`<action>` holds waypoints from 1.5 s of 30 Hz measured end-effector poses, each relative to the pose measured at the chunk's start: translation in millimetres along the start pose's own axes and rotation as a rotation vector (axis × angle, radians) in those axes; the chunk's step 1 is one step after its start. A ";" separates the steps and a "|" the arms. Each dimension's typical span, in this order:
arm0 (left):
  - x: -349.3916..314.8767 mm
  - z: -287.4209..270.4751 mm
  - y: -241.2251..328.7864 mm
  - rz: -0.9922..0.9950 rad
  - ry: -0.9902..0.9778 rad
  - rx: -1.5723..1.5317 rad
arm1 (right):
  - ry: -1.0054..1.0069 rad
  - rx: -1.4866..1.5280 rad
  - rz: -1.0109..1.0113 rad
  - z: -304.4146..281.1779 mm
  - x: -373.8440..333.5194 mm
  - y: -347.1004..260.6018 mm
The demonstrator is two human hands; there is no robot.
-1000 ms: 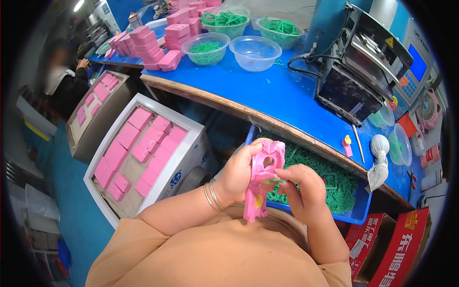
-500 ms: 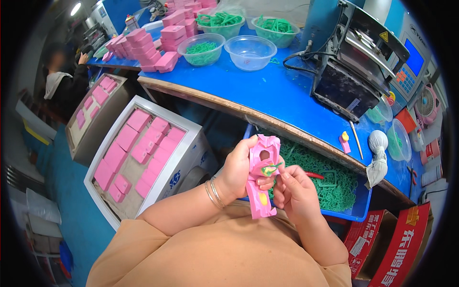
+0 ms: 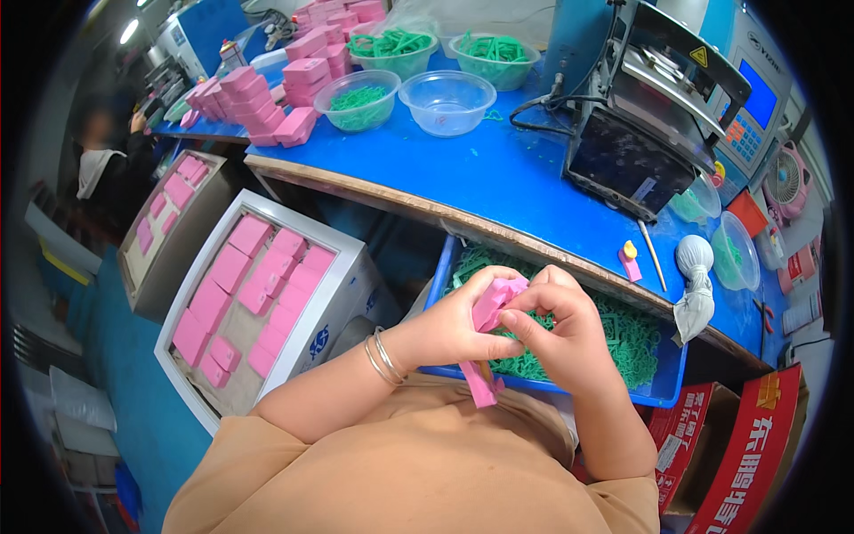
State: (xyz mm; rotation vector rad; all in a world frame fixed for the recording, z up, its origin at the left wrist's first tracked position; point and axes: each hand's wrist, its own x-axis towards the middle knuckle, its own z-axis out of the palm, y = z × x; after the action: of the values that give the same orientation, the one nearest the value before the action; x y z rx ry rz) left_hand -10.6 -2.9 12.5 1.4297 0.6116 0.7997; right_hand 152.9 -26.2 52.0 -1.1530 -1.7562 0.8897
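Observation:
A soft pink rubber mould (image 3: 495, 303) is gripped in my left hand (image 3: 440, 327), its upper part squeezed and folded between fingers and thumb. Its lower flap hangs down below that hand, over my front. My right hand (image 3: 569, 331) closes on the mould from the right, thumb and bent fingers pressed against its edge. The mould's inner face is hidden by my fingers. Both hands are above a blue bin (image 3: 681, 363) with many small green rubbery pieces (image 3: 623, 325) in it.
On the blue bench (image 3: 374, 165) stand stacked pink moulds (image 3: 253, 98), clear bowls (image 3: 447, 102), a black-and-blue machine (image 3: 636, 133), a small pink-and-yellow piece (image 3: 630, 260), a stick and a cloth-wrapped bulb (image 3: 694, 262). A white-framed box (image 3: 258, 294) of pink blocks stands left; red cartons (image 3: 747, 445) right. A person works far left.
The mould, spread open before with yellow and green inside showing, is now folded up between my hands. My right hand has moved up and in against it. The view has shifted slightly.

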 end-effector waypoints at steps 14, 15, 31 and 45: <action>-4.0 -1.3 -0.8 -0.086 0.131 -0.181 | 0.324 -0.176 -0.316 3.3 -9.8 -16.9; -5.6 -0.8 -1.1 -0.109 0.115 -0.345 | 0.286 -0.160 -0.294 -0.8 -10.5 -19.2; -9.0 14.8 11.0 -0.143 0.156 -0.238 | 0.085 -0.292 -0.405 14.7 -16.0 8.7; -7.9 20.7 9.3 -0.119 0.163 -0.282 | 0.208 0.015 -0.193 23.4 -33.3 12.8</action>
State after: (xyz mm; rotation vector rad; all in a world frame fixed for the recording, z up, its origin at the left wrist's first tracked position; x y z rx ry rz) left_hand -0.3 -22.2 22.4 1.0691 0.6727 0.8765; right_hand 143.8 -55.9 22.7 -1.0081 -1.6546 0.6423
